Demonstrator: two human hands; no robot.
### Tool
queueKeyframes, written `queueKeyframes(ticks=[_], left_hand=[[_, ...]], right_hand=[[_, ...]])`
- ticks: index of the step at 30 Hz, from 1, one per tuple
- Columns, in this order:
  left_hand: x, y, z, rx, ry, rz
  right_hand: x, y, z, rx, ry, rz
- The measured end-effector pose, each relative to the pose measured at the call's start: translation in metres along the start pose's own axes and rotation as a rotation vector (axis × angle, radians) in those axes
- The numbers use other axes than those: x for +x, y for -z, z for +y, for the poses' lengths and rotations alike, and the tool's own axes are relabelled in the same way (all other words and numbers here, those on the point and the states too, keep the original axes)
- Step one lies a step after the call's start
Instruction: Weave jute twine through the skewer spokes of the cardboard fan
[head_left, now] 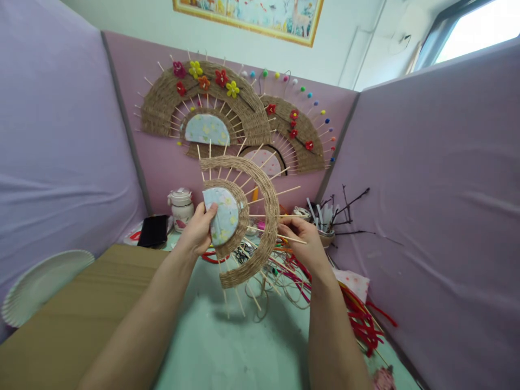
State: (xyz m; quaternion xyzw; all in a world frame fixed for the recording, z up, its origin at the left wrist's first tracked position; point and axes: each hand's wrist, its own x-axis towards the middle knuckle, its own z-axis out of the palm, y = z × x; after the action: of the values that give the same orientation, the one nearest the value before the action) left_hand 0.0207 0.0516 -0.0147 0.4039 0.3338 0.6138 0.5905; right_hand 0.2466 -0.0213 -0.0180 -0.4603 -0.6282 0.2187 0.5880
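Note:
I hold a half-made fan [260, 216] up in front of me: wooden sticks radiate from a pale blue flowered half-disc, with bands of woven brown twine across them. My left hand [197, 230] grips the half-disc at its edge, thumb on the front. My right hand [304, 241] is closed around the outer ends of some sticks at the fan's right side. The fan is turned so its curved rim faces right.
Two finished fans [205, 103] [294, 132] with felt flowers hang on the purple back partition. Below lie red pipe cleaners [357, 314], twine, a white jar [181, 208], a black case [153, 230], a cup of tools and twigs [327, 225], paper plates [38, 284] and a cardboard sheet [69, 319].

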Motion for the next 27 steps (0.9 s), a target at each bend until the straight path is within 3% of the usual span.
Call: queueKeyframes(ticks=[6, 11, 16, 27], left_hand=[[0.003, 0.005, 0.006, 0.051, -0.108, 0.041], [0.005, 0.017, 0.017, 0.177, -0.046, 0.028], [0.006, 0.022, 0.019, 0.211, -0.02, -0.048], [0.003, 0.023, 0.023, 0.265, -0.002, -0.046]], right_hand=[[-0.003, -0.004, -0.007, -0.03, 0.054, -0.057], [-0.005, 0.0, -0.012, -0.085, 0.059, -0.063], [-0.006, 0.011, -0.013, -0.221, 0.162, -0.097], [-0.012, 0.031, -0.023, -0.627, 0.373, 0.154]])
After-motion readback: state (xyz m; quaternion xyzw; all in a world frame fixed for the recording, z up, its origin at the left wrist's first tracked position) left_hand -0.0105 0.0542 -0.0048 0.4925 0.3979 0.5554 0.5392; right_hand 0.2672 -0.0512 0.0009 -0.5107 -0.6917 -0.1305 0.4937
